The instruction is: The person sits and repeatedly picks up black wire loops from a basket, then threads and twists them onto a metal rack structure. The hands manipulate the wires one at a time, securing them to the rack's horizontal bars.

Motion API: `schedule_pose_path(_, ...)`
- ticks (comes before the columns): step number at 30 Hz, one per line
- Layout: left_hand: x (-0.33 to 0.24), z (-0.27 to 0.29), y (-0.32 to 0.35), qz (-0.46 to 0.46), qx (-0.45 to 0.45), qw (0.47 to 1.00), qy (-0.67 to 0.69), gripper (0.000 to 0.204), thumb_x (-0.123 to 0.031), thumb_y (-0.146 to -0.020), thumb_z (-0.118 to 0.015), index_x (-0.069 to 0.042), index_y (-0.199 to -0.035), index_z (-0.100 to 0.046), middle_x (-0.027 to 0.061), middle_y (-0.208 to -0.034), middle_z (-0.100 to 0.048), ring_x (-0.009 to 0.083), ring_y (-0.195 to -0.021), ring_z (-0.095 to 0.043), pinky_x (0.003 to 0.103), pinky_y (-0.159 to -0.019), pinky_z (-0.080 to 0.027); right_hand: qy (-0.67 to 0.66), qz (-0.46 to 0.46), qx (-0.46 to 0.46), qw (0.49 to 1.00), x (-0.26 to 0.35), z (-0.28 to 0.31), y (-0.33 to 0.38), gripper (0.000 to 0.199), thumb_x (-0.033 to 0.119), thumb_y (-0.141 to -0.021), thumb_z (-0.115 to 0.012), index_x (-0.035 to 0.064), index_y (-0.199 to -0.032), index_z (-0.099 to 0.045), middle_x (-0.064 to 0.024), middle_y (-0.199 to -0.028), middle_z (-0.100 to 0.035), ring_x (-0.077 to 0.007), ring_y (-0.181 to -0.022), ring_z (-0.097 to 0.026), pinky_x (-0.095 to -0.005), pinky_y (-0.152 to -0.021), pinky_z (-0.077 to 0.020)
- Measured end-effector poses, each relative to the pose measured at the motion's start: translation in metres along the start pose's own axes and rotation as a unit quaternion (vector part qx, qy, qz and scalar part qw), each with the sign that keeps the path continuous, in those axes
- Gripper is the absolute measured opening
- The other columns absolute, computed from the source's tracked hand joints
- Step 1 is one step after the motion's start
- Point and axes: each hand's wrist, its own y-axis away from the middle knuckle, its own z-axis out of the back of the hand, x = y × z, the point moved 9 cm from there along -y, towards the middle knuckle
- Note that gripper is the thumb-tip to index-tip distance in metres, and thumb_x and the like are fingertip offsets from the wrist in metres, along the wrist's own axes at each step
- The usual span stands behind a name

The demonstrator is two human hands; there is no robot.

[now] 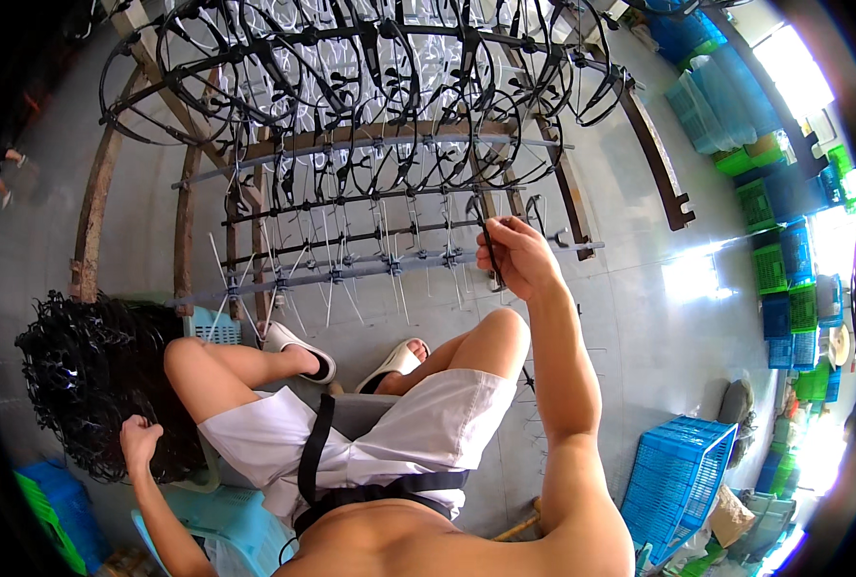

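1. Right hand (516, 252) up at the centre right of the frame, and its grip is pinching a thin black piece (497, 279), thumb against fingers!
2. That black piece stands nearly upright, poking out above and below the fingers, right by the end of the lower grey bar (337, 274); whether the two touch, I can't tell from here.
3. Over to the left hand (139, 442), low in the left of the frame, against the edge of a glossy black heap (77, 370). Fingers curled in, and whether that grip has anything in it, I cannot tell.
4. What a tangle that heap is, dark curved strips piled high, with a pale blue basket (218, 329) just beside it.
5. Across the top, big black loops (390, 91) crowd the upper bars of the rack, while thin white rods (328, 226) stick out at angles from the lower ones.
6. Brown posts (567, 197) carry the bars on both sides, standing over a shiny grey floor (630, 332).
7. Below the rack, bent knees, white shorts (438, 423) and a pair of pale slip-on shoes (298, 348).
8. And out at the lower right, a blue crate (673, 481), well apart from both hands.
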Motion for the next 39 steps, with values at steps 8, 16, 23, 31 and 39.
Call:
schedule_pose_path(8,-0.022,0.025,0.057,0.033,0.232,0.743,0.627,0.03,-0.005,-0.075,-0.06,-0.007,-0.104,-0.051,0.0112,-0.077,-0.064,0.0257,-0.069,-0.066,0.048,-0.07,-0.057,0.064,0.069,-0.057,0.994,0.0,0.013,0.018,0.02,0.019,-0.09,-0.06,0.0029,-0.099,-0.051,-0.0089,-0.084,-0.063,-0.0162,-0.066,-0.061,-0.0274,-0.062,-0.0504)
schedule_pose_path(16,-0.172,0.008,0.143,-0.198,0.353,0.388,0.828,0.091,-0.008,-0.076,-0.071,-0.018,-0.148,-0.016,0.0078,-0.087,-0.047,0.0239,-0.083,-0.052,0.053,-0.086,-0.046,-0.022,0.113,-0.015,0.993,-0.002,0.013,0.016,0.017,0.017,-0.09,-0.06,0.0051,-0.099,-0.05,-0.0081,-0.083,-0.063,-0.0144,-0.067,-0.06,-0.0264,-0.062,-0.0477)
schedule_pose_path(23,-0.297,-0.029,0.171,-0.372,0.254,0.696,0.559,0.036,-0.006,-0.072,-0.072,-0.01,-0.093,-0.043,0.0066,-0.08,-0.052,0.018,-0.066,-0.048,0.03,-0.061,-0.04,-0.055,0.132,-0.013,0.99,-0.005,0.017,0.022,0.014,0.015,-0.091,-0.059,0.0067,-0.099,-0.05,-0.0078,-0.082,-0.063,-0.014,-0.065,-0.059,-0.0258,-0.061,-0.0464)
schedule_pose_path(31,-0.378,-0.049,0.168,-0.51,-0.162,0.827,0.169,0.039,-0.004,-0.066,-0.074,-0.007,-0.099,-0.055,0.012,-0.087,-0.059,0.0299,-0.076,-0.056,0.04,-0.071,-0.043,-0.027,0.163,-0.028,0.986,-0.003,0.018,0.026,0.012,0.012,-0.09,-0.059,0.0074,-0.098,-0.051,-0.0073,-0.081,-0.063,-0.0132,-0.065,-0.058,-0.0246,-0.062,-0.0459)
schedule_pose_path(39,-0.38,-0.06,0.146,-0.488,-0.111,0.833,0.235,0.03,-0.009,-0.07,-0.075,-0.009,-0.091,-0.055,0.0064,-0.077,-0.059,0.0285,-0.073,-0.056,0.04,-0.072,-0.041,-0.044,0.163,-0.018,0.986,0.0,0.014,0.036,0.012,0.011,-0.09,-0.059,0.0063,-0.098,-0.051,-0.0081,-0.082,-0.063,-0.0141,-0.066,-0.059,-0.0254,-0.063,-0.0462)
